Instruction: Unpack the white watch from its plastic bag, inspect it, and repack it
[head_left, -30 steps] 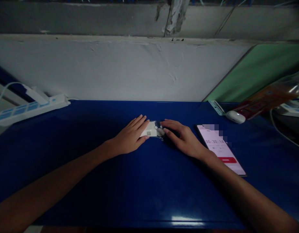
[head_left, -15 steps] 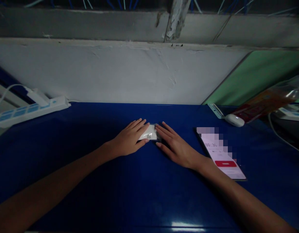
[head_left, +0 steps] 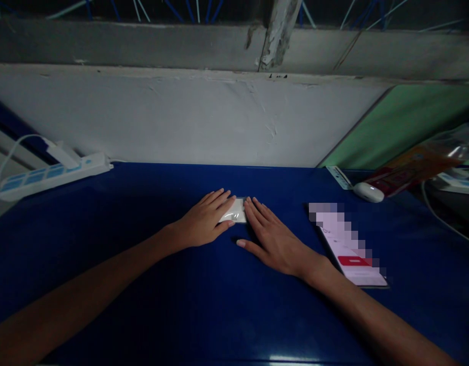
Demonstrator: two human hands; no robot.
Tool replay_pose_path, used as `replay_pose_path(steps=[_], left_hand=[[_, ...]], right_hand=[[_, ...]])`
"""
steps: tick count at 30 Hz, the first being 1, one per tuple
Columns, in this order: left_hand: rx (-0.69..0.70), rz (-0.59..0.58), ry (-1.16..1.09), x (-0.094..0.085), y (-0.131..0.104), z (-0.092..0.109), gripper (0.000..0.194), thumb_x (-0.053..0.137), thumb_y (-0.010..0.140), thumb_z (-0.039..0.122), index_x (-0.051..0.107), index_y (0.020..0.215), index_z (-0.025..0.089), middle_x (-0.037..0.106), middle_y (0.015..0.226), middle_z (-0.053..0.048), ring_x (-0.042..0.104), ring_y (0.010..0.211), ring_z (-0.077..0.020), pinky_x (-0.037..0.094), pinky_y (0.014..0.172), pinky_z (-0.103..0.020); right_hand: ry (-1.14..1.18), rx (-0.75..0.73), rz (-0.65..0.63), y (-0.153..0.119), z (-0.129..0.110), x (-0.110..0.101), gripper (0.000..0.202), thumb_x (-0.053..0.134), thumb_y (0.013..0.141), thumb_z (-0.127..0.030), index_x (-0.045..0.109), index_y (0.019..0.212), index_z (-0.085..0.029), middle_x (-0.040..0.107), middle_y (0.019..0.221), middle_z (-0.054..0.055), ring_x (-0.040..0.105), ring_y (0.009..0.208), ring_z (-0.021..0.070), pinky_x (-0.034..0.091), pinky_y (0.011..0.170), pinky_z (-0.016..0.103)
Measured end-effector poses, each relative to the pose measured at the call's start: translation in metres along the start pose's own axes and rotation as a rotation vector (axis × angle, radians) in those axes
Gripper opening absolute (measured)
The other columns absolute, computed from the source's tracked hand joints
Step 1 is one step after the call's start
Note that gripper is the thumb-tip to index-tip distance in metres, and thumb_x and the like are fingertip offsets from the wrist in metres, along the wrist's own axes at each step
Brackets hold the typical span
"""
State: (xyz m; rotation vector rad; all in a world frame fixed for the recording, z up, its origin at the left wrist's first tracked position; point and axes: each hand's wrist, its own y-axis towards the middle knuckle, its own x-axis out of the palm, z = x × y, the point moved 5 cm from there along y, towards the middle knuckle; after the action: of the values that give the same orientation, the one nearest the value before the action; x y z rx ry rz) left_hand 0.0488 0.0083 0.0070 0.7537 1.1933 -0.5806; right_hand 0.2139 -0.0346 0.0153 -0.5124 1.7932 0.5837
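Observation:
A small flat white packet in clear, shiny plastic (head_left: 238, 211) lies on the blue tabletop (head_left: 204, 305) between my hands. My left hand (head_left: 206, 219) rests flat on its left part, fingers stretched out and the thumb along its near edge. My right hand (head_left: 276, 236) is open and flat, its fingertips on the packet's right end and the thumb apart, pointing left over the tabletop. What the packet holds is not clear, and both its ends are partly covered by my fingers.
A lit phone (head_left: 348, 246) lies right of my right hand. Behind it are a white rounded case (head_left: 368, 192), a small card (head_left: 338, 177) and a plastic bag with red and orange print (head_left: 417, 165). A white power strip (head_left: 55, 175) with a plugged-in cable sits at the left.
My right hand's fingers have come together over the packet's right end, and its thumb has moved away towards me. My left hand stays in place on the packet. The view has tipped slightly.

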Motion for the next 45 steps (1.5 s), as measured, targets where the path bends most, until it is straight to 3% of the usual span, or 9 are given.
replay_pose_path(steps=[11, 14, 18, 23, 28, 31, 37, 42, 45], left_hand=[[-0.040, -0.079, 0.030, -0.002, 0.002, 0.003, 0.057, 0.044, 0.101, 0.037, 0.035, 0.149, 0.007, 0.035, 0.156, -0.019, 0.025, 0.148, -0.0308, 0.024, 0.119, -0.045], [-0.023, -0.045, 0.017, -0.003, 0.002, 0.004, 0.056, 0.043, 0.102, 0.040, 0.035, 0.148, 0.009, 0.037, 0.155, -0.019, 0.025, 0.148, -0.0303, 0.025, 0.119, -0.046], [-0.020, -0.024, 0.000, -0.001, 0.002, 0.003, 0.055, 0.042, 0.102, 0.040, 0.034, 0.148, 0.011, 0.036, 0.155, -0.018, 0.024, 0.149, -0.0301, 0.025, 0.118, -0.047], [-0.033, -0.047, 0.008, 0.001, 0.003, 0.001, 0.056, 0.043, 0.102, 0.038, 0.037, 0.148, 0.007, 0.037, 0.155, -0.019, 0.026, 0.148, -0.0311, 0.025, 0.119, -0.046], [-0.026, -0.030, 0.004, 0.000, 0.004, -0.001, 0.056, 0.044, 0.102, 0.043, 0.037, 0.147, 0.010, 0.036, 0.155, -0.019, 0.028, 0.147, -0.0309, 0.027, 0.117, -0.047], [-0.027, -0.033, 0.004, 0.000, 0.004, -0.001, 0.057, 0.046, 0.102, 0.043, 0.037, 0.148, 0.010, 0.037, 0.155, -0.019, 0.028, 0.147, -0.0304, 0.027, 0.118, -0.047], [-0.026, -0.048, 0.034, 0.000, 0.005, -0.001, 0.057, 0.047, 0.101, 0.041, 0.037, 0.148, 0.009, 0.037, 0.154, -0.019, 0.030, 0.146, -0.0313, 0.027, 0.118, -0.046], [-0.026, -0.042, 0.014, 0.001, 0.004, -0.002, 0.055, 0.045, 0.102, 0.041, 0.038, 0.148, 0.011, 0.038, 0.154, -0.019, 0.030, 0.146, -0.0297, 0.028, 0.117, -0.047], [-0.026, -0.043, 0.016, 0.002, 0.004, -0.001, 0.053, 0.044, 0.102, 0.040, 0.038, 0.147, 0.012, 0.039, 0.154, -0.018, 0.030, 0.146, -0.0295, 0.028, 0.117, -0.047]], right_hand=[[-0.016, 0.001, 0.025, 0.005, -0.003, -0.006, 0.100, 0.047, 0.087, -0.073, 0.033, 0.150, 0.004, 0.034, 0.154, 0.030, 0.022, 0.147, 0.0392, 0.029, 0.118, 0.055], [0.009, -0.043, 0.051, 0.009, -0.002, -0.011, 0.089, 0.047, 0.091, -0.066, 0.043, 0.143, 0.005, 0.039, 0.150, 0.031, 0.021, 0.147, 0.0391, 0.028, 0.118, 0.056], [0.123, -0.093, 0.076, 0.011, 0.002, -0.013, 0.072, 0.049, 0.095, -0.054, 0.042, 0.146, -0.003, 0.043, 0.151, 0.024, 0.021, 0.148, 0.0357, 0.028, 0.118, 0.059], [0.199, -0.018, 0.143, 0.011, 0.006, -0.008, 0.052, 0.046, 0.100, -0.036, 0.048, 0.144, -0.008, 0.048, 0.149, 0.020, 0.027, 0.147, 0.0331, 0.025, 0.118, 0.061], [0.190, 0.038, 0.223, 0.011, 0.010, -0.009, 0.037, 0.045, 0.099, -0.027, 0.064, 0.127, -0.012, 0.063, 0.135, 0.015, 0.040, 0.141, 0.0326, 0.035, 0.116, 0.058], [0.201, 0.018, 0.233, 0.011, 0.010, -0.010, 0.035, 0.043, 0.100, -0.024, 0.067, 0.122, -0.013, 0.067, 0.129, 0.014, 0.045, 0.138, 0.0308, 0.037, 0.116, 0.056], [0.197, -0.012, 0.250, 0.013, 0.009, -0.009, 0.036, 0.040, 0.099, -0.018, 0.068, 0.121, -0.009, 0.060, 0.137, 0.018, 0.034, 0.145, 0.0318, 0.032, 0.116, 0.060], [0.269, -0.058, 0.224, 0.016, 0.008, -0.015, 0.034, 0.042, 0.098, -0.018, 0.069, 0.118, -0.016, 0.062, 0.137, 0.013, 0.038, 0.143, 0.0298, 0.028, 0.118, 0.063], [0.270, -0.082, 0.191, 0.017, 0.005, -0.016, 0.032, 0.046, 0.097, -0.020, 0.069, 0.119, -0.015, 0.058, 0.141, 0.014, 0.034, 0.145, 0.0304, 0.023, 0.120, 0.060]])
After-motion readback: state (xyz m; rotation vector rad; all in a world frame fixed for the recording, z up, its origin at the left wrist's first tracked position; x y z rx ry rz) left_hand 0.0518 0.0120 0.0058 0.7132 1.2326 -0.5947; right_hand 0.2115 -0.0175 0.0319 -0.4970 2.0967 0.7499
